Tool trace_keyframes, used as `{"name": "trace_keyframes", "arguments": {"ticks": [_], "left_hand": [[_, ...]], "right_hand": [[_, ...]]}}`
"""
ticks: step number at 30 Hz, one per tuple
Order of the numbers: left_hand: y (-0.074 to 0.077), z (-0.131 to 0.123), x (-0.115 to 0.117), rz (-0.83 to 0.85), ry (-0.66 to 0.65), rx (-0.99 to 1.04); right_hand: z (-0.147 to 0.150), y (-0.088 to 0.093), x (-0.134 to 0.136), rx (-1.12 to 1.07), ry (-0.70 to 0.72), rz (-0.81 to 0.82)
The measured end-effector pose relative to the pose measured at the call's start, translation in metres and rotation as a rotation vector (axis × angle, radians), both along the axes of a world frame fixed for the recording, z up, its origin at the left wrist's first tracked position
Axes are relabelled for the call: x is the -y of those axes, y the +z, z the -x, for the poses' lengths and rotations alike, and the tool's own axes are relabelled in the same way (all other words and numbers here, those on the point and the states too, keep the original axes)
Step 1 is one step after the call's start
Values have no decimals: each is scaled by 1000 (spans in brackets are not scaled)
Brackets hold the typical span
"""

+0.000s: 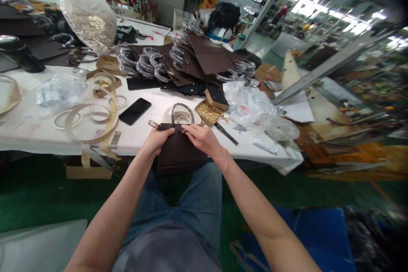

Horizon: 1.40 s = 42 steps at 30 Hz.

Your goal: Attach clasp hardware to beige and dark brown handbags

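Observation:
A dark brown leather bag panel (179,153) with a wrapped loop handle (182,111) hangs over the near edge of the white table (38,134). My left hand (158,139) is closed on the panel's top left edge. My right hand (201,135) pinches the top edge near the handle's base, fingers pressed together. A small cardboard box of gold studs (208,112) sits just beyond my right hand. A thin dark tool (225,132) lies to its right.
A black phone (134,111) and rolls of tan tape (92,117) lie to the left. Stacked brown panels with wrapped handles (178,66) fill the table's middle. Clear plastic bags (251,108) lie right. A large bag of metal parts (87,23) stands back left.

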<state>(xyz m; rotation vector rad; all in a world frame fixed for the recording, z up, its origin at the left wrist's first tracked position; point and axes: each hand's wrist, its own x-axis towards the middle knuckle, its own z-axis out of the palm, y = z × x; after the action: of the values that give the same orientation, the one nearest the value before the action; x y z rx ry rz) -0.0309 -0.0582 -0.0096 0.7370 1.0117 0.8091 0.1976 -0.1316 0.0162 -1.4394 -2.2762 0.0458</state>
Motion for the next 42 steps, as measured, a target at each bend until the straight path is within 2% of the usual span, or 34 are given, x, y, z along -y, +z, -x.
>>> {"name": "trace_keyframes", "arguments": {"ticks": [4,10,21,28,35,37,39,42], "left_hand": [[1,1,0,-21,-24,11],[-2,2,2,20,-14,22],[-8,-1,-2,-35,15,-21],[-9,2,-1,-36,-7,-26],[-8,0,3,-51,33,-62],[-5,-1,5,-148,20,-113],[1,0,8,-302,1,-202],[16,8,16,-520,-12,-326]], "right_hand": [[1,-10,4,-57,-21,-69],[-3,-13,-2,116,62,-86],[2,-20,-8,233,33,-64],[13,-8,-6,379,26,-30],[14,1,10,286,41,51],[13,4,15,226,18,68],[9,9,18,43,-19,65],[2,21,16,-247,-151,-40]]}}
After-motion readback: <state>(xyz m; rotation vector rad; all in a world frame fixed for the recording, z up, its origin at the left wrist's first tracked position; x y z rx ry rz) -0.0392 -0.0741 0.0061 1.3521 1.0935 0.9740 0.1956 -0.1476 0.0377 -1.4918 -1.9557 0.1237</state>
